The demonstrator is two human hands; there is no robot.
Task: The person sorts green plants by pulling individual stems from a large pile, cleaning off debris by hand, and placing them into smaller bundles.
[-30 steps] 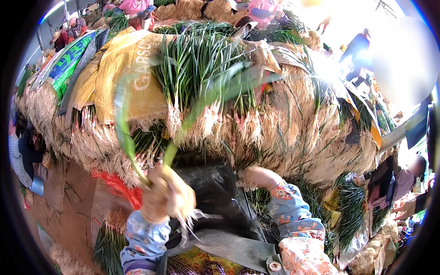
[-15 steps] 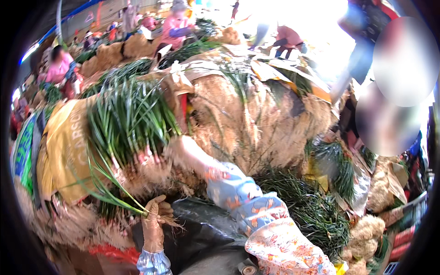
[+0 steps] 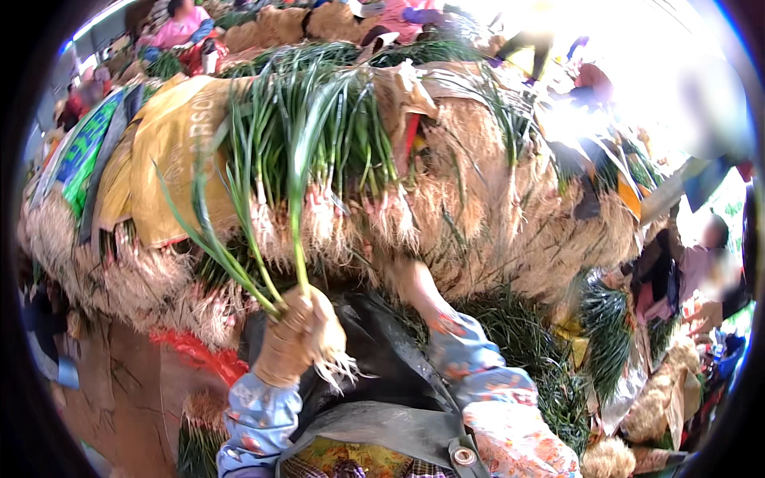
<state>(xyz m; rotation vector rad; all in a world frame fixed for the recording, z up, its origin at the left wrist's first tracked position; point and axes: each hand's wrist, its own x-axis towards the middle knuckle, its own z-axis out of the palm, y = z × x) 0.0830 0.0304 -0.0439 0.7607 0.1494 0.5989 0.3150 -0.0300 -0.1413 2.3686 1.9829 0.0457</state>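
Observation:
My left hand [image 3: 295,331], in a tan glove, is closed around a few spring onions [image 3: 253,259]. Their green leaves fan upward, and the pale roots [image 3: 337,366] hang below the fist. My right hand [image 3: 416,288] is blurred by motion, just below the hanging roots of the heap, and its fingers cannot be made out. In front of both hands, a row of loose spring onions [image 3: 319,151] lies over the heap, leaves up and white root ends toward me.
A root-covered heap [image 3: 478,231] stretches across, partly under a yellow sack [image 3: 179,159]. Black sheeting [image 3: 366,342] covers my lap. More greens [image 3: 550,374] lie at the right, a red plastic sheet [image 3: 203,354] at the left. Other people, including a person in pink [image 3: 179,30], are beyond.
My left hand has risen and now holds more leaves than before. The right hand has drawn back from the row of spring onions toward me. The whole view has shifted too.

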